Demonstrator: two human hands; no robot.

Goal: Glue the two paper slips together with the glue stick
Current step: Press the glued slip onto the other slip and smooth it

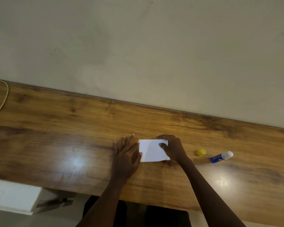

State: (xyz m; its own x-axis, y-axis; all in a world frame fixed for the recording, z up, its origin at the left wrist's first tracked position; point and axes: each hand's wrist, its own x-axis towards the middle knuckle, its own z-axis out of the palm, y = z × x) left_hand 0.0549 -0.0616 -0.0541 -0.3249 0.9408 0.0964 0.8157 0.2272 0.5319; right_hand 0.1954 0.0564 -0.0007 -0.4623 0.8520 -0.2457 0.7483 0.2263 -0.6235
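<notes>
Wood-grain surface point(56, 128) runs along a plain beige wall point(138, 46), with a pale cable point(4, 99) looping in at its far left end. Near the middle lie the paper slips point(152, 151), seen as one white rectangle flat on the wood. Whether two sheets are stacked there or only one shows cannot be told from this view.

The left hand point(127, 153) rests flat on the surface just beside the paper's left edge. Its fingers point(126, 141) are straight and spread and grip nothing, and the side of the hand touches the paper. The right hand point(172, 148) holds the paper's right end: the thumb point(162, 145) lies on top and the other fingers curl round the far right corner, pinching it.

Off to the right, well apart from the hands, the glue stick point(220, 157) lies on its side. Its yellow cap point(201, 152) stands separately beside it.

With the stick uncapped and laid aside, the step in hand looks like joining: squaring the slips against each other and setting them down. That is a judgement, since no glue is visible on the paper.

The next move calls for keeping the edges aligned while flat fingers press and smooth across the overlap. The left hand is well placed to do this while the right steadies the corner. After that the cap belongs back on the stick.
</notes>
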